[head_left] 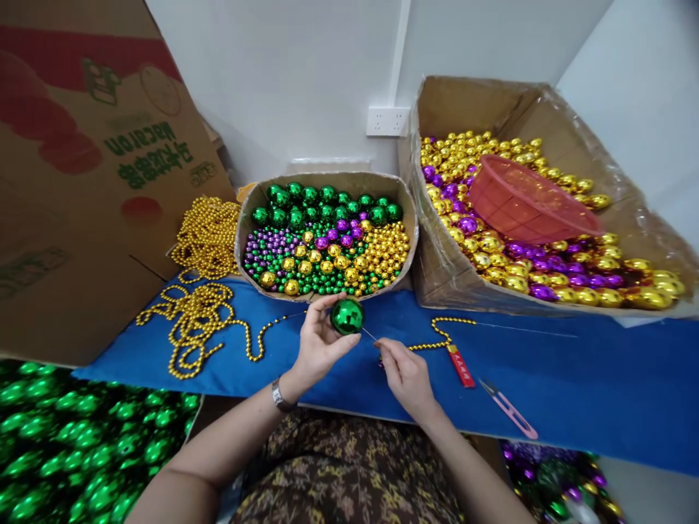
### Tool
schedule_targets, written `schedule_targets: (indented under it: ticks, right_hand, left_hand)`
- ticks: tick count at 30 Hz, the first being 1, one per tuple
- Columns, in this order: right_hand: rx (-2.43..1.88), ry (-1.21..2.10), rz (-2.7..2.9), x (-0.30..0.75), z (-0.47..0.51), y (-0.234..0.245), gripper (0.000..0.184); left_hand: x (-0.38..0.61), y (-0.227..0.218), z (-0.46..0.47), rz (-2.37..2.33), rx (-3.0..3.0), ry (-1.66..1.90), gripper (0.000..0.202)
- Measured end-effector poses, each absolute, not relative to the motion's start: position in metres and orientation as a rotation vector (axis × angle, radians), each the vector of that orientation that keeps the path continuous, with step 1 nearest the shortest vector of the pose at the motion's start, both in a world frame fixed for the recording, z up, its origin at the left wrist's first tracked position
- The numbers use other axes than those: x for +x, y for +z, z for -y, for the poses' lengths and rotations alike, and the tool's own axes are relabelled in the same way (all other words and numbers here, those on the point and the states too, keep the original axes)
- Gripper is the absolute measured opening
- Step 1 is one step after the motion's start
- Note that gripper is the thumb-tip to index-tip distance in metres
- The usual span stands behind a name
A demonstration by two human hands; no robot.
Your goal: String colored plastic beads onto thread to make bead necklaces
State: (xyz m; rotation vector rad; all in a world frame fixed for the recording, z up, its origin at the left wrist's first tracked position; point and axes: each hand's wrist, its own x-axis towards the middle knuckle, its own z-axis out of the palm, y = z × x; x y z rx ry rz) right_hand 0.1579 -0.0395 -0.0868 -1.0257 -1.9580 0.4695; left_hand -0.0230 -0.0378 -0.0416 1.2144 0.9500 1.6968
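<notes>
My left hand (322, 336) is closed on a large shiny green bead (346, 316), fingers behind it and thumb below. A thin needle (370, 334) runs from the bead's lower right side to my right hand (405, 372), which pinches it between thumb and fingertips. Left of my left hand, a gold bead strand (256, 349) trails across the blue cloth. To the right of my right hand, another gold bead string (440, 331) lies with a thin wire or thread beyond its end. Something small and dark is half hidden beside my right fingertips.
A cut-down cardboard box (408, 273) of green, purple and gold beads stands ahead. At right, a bigger box (445, 269) holds beads and a red basket (518, 211). Pink-handled thread snips (513, 413) and a red packet (461, 366) lie on the blue cloth (606, 386).
</notes>
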Motion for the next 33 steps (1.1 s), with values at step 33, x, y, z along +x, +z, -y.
schedule_targets:
  ticks: [33]
  right_hand:
    - [-1.231,0.385,1.827,0.176,0.038,-0.077,0.022]
  left_hand:
    - [-0.019,-0.017,-0.089,-1.216,2.103,0.810,0.012]
